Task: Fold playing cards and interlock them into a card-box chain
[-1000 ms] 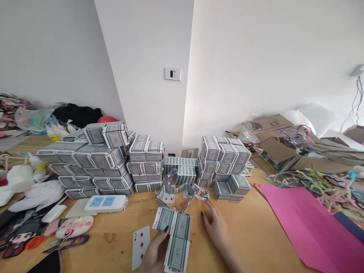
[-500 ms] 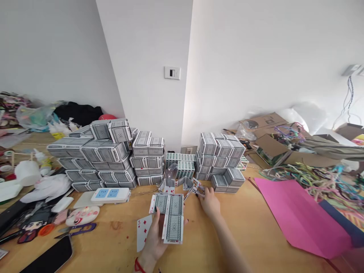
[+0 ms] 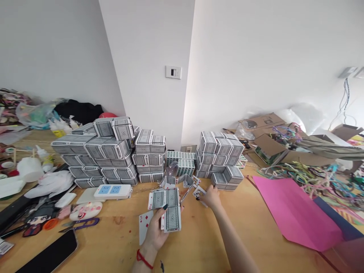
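Just drew a loose card (image 3: 198,193) closer, seemingly pinched in right fingers (image 3: 208,197), right of folded cards (image 3: 173,218) (gripped by left fingers (image 3: 161,212)), leaving neither free.

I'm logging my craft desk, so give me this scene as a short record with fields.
Left hand: holds joined playing cards, patterned backs showing
Right hand: fingertips at a face card
Beside left hand: three of diamonds, face up on the wooden table
Behind: stacked playing-card blocks
Left side: power strip, smartphone
Right side: pink sheet, tangled cords
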Demonstrator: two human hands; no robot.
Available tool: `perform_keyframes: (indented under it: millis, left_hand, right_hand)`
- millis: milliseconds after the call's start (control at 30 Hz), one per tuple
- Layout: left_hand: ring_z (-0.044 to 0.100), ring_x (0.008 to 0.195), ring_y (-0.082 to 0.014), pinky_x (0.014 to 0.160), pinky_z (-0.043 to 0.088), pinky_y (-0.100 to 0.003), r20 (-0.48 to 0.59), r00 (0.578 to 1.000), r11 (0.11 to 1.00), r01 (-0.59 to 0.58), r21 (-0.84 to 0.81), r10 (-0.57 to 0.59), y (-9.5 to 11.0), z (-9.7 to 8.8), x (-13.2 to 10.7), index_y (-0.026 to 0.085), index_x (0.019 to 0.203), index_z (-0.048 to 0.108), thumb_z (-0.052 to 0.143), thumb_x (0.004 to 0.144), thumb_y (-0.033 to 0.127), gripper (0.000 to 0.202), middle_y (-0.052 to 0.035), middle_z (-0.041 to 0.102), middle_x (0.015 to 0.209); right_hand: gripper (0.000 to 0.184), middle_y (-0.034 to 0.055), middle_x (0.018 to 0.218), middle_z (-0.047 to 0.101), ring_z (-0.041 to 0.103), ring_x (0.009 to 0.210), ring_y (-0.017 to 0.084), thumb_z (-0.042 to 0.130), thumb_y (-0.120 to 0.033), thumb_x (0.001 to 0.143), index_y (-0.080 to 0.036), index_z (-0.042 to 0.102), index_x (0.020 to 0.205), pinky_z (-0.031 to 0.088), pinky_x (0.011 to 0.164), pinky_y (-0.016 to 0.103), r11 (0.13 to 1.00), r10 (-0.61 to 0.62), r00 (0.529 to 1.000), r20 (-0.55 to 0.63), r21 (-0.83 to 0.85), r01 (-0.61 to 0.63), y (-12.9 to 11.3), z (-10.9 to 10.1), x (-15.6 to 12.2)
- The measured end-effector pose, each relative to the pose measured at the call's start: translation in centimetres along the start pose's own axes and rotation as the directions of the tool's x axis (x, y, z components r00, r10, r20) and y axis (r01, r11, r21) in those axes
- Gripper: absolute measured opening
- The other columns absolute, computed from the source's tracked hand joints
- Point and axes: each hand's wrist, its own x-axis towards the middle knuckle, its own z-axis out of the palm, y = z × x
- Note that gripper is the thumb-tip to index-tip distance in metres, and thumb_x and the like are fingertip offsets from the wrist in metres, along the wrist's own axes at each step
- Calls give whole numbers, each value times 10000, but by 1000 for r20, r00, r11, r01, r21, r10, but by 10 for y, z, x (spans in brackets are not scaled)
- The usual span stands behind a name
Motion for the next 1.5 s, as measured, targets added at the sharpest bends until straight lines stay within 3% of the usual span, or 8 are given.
perform_keyframes:
  millis: [267,333,400,467,533,767,1033,1500]
  left_hand:
    - [616,935,-231,821,479,-350,-138,984,986,-97,136,116,2,1,1,212,1160,508,603,638,66,551,-56,663,1026]
    - [636,882,-224,772,498,-340,-219,965,980,-111,167,146,3,1,2,195,1108,544,605,626,60,504,-52,690,940]
    - [649,833,-217,730,508,-327,-307,936,973,-112,204,172,3,0,4,177,1052,574,620,612,63,457,-48,702,864]
    - [656,786,-206,695,512,-311,-364,911,965,-112,238,196,3,-2,6,170,1005,592,643,591,70,430,-37,704,814]
    - [657,749,-197,668,513,-301,-370,905,957,-112,267,209,3,-4,6,176,981,598,659,570,74,428,-22,702,793]
    - [648,704,-203,604,502,-297,-290,923,896,-110,430,253,-5,-3,8,190,920,615,682,544,101,392,-22,701,793]
    - [634,808,-211,733,461,-305,-260,851,786,-249,566,457,-13,-7,14,150,879,607,709,518,182,376,-48,694,822]
    - [634,785,-216,721,463,-310,-281,843,768,-218,602,459,-10,-11,16,139,834,620,682,533,167,309,-52,694,799]
  right_hand:
    - [230,47,831,630,623,763,200,570,-283,676,-206,428,841,469,640,289,945,-104,994,26,315,91,6,5,-41]
    - [212,55,822,627,632,722,205,523,-356,733,-203,423,841,485,580,299,680,-193,979,69,728,83,5,11,-63]
    - [301,66,903,621,640,755,217,538,-433,733,-210,414,891,497,539,297,365,-246,962,122,931,-24,4,15,-85]
    - [361,73,933,615,646,761,227,615,-452,681,-202,438,872,505,507,286,206,-263,948,179,971,-126,2,16,-100]
    - [383,67,887,622,652,729,233,665,-459,633,-189,465,816,509,486,285,144,-271,935,230,970,-197,0,16,-107]
    - [390,9,624,615,620,482,169,646,-506,636,-171,484,753,446,350,222,185,-302,924,234,965,-184,-3,16,-106]
    - [405,-1,573,617,576,394,132,597,-528,676,-159,497,810,420,339,204,279,-331,917,225,951,-132,-5,17,-110]
    - [430,-27,463,576,545,357,133,589,-557,660,-163,526,819,417,337,215,321,-297,932,210,941,-110,-7,19,-111]
